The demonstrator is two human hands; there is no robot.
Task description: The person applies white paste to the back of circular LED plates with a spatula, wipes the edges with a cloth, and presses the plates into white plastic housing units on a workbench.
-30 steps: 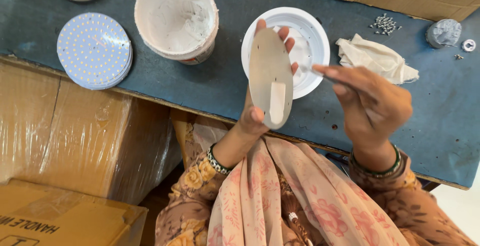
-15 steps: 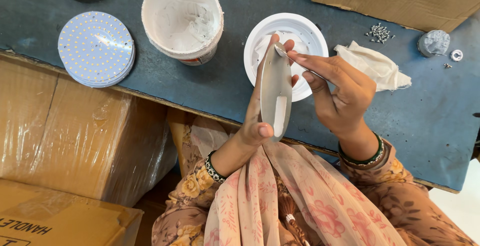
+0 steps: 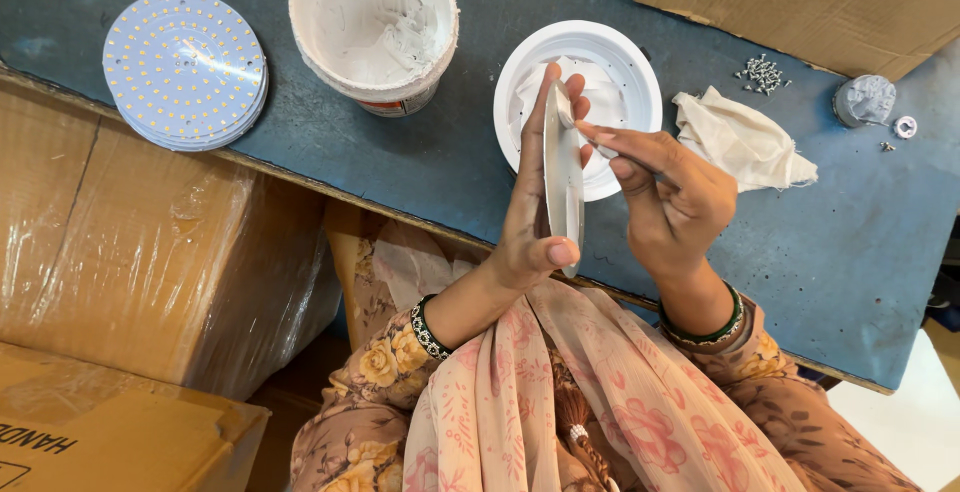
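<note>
Thin round disc held on edge between two hands, over the white dish on the worktop

The left hand (image 3: 530, 217) stands the disc (image 3: 563, 187) upright, edge toward the camera, its fingers (image 3: 560, 87) closed over the top rim and its thumb pressed at the bottom, so the grip is by the rim only; the right hand (image 3: 672, 197) pinches thumb and forefinger together at the upper edge, on something too small to make out. The disc looks stiff, light and thin, likely smooth enough to slip, so holding it across opposite points of the rim seems the safest grip. It hangs just above the white dish (image 3: 640, 82), with a tub of white paste (image 3: 375, 27), a stack of dotted round boards (image 3: 185, 67), a crumpled cloth (image 3: 740, 137) and loose screws (image 3: 762, 72) on the blue worktop (image 3: 450, 152)
</note>
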